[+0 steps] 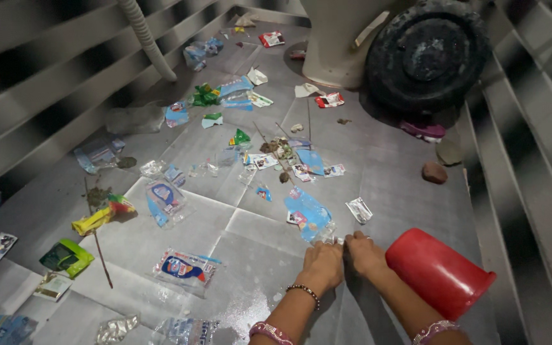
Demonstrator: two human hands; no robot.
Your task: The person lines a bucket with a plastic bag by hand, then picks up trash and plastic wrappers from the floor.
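A grey tiled floor point(378, 172), wet and glossy in patches, runs between ribbed grey walls point(46, 76) in a dim, narrow room. Both hands meet low on it: the left hand point(322, 263) and right hand point(364, 252) each pinch the near edge of a crinkled blue plastic wrapper point(308, 214), which lies flat just beyond the fingertips. A smooth red bucket point(439, 273) lies tipped just right of the right wrist. Far ahead stands a round black tyre point(426, 54).

Glossy plastic blue wrapper point(308, 216), smooth shiny red plastic bucket point(439, 273), wet grey floor tiles point(391, 172)
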